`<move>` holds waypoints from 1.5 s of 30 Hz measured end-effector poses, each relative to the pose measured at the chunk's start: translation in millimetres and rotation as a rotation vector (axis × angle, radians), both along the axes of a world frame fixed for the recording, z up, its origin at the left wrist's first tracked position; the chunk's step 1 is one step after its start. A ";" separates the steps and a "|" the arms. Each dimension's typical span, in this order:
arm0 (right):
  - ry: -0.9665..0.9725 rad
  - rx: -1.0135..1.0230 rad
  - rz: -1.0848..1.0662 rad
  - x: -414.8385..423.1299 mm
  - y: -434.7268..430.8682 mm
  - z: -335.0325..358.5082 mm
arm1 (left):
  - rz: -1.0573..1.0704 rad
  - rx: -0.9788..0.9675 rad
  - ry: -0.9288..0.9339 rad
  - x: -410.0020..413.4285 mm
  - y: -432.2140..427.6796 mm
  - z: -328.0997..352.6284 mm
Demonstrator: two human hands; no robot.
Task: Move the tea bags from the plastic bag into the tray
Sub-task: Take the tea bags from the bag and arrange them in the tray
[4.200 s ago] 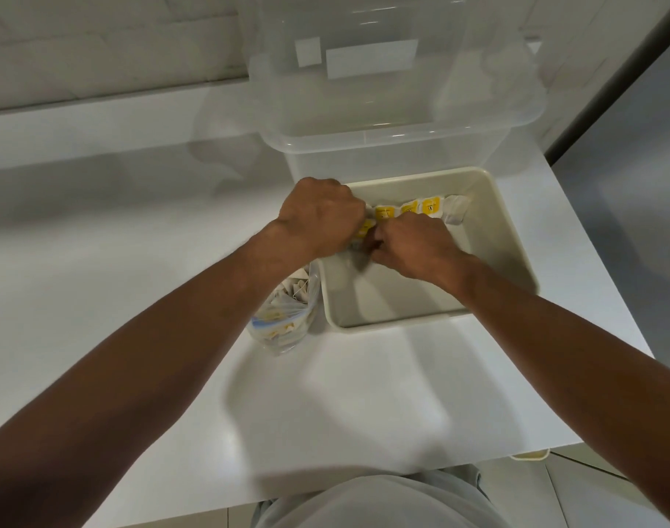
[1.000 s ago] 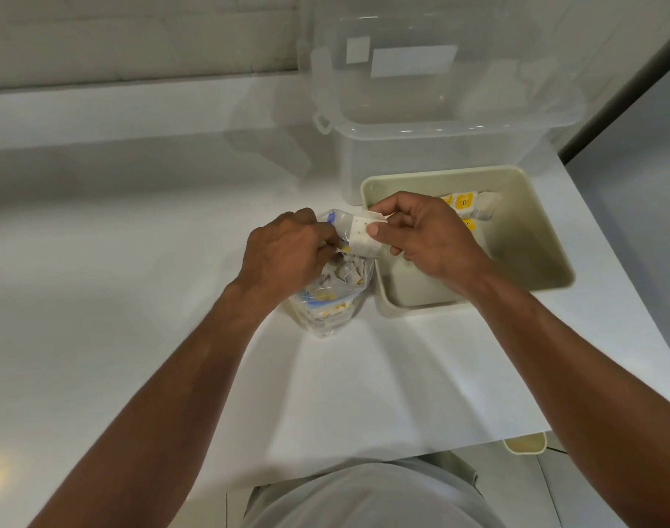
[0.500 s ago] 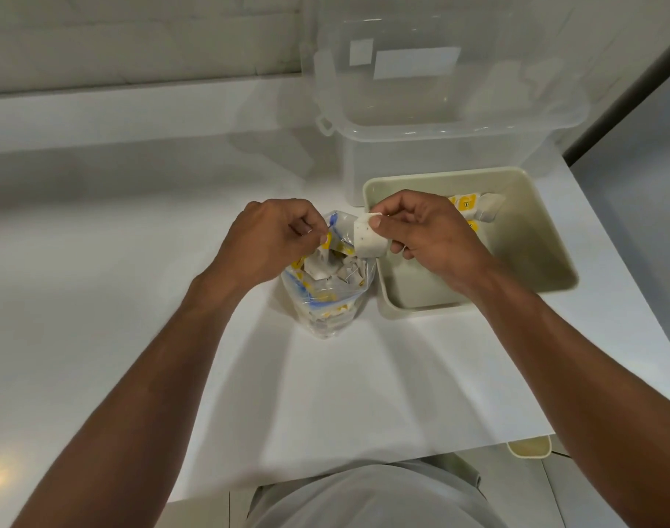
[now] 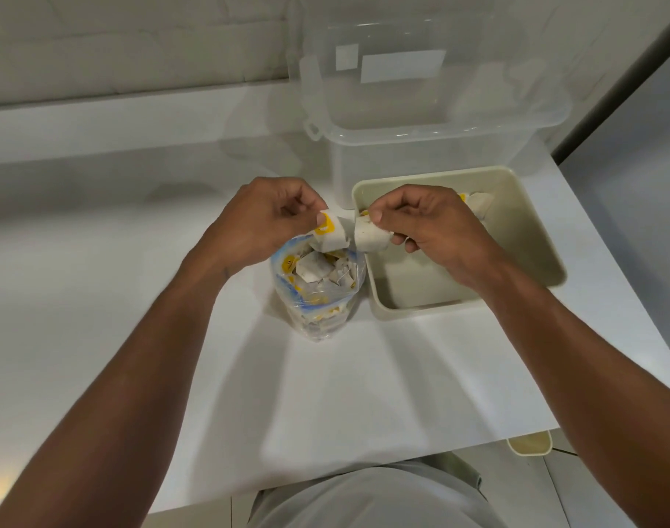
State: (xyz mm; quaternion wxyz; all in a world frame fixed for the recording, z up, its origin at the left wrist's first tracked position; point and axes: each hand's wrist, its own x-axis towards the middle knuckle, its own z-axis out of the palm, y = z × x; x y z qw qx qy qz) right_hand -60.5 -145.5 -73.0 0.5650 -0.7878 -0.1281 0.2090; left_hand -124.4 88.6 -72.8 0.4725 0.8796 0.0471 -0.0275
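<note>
A clear plastic bag (image 4: 318, 295) with blue and yellow print stands open on the white table, holding several tea bags. Just above its mouth, my left hand (image 4: 265, 219) pinches a white tea bag with a yellow tag (image 4: 327, 234). My right hand (image 4: 425, 226) pinches another white tea bag (image 4: 369, 236) over the left rim of the cream tray (image 4: 531, 238). The two held tea bags are close together, a small gap apart. A few tea bags (image 4: 478, 202) lie at the tray's far side, partly hidden by my right hand.
A large clear plastic storage box (image 4: 421, 120) stands right behind the tray. The white table (image 4: 135, 222) stretches to the left; its front edge is near my body, its right edge beside the tray. A small cream container (image 4: 529, 443) sits below the table's front right corner.
My left hand has come up out of the bag with a tea bag in its fingers. My right hand still holds its tea bag near the tray's left rim.
</note>
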 end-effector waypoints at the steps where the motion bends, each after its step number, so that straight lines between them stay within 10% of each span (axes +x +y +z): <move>1: -0.005 0.001 0.004 2.4 -2.7 1.0 | -0.007 0.005 -0.009 2.5 -2.3 2.8; 33: -0.069 -0.245 -0.229 82.4 -94.1 -23.3 | -0.093 0.630 -0.029 100.1 -119.9 -18.8; 45: -0.168 -0.501 0.027 91.0 -98.3 -55.0 | -0.089 0.693 0.014 110.0 -140.5 -41.1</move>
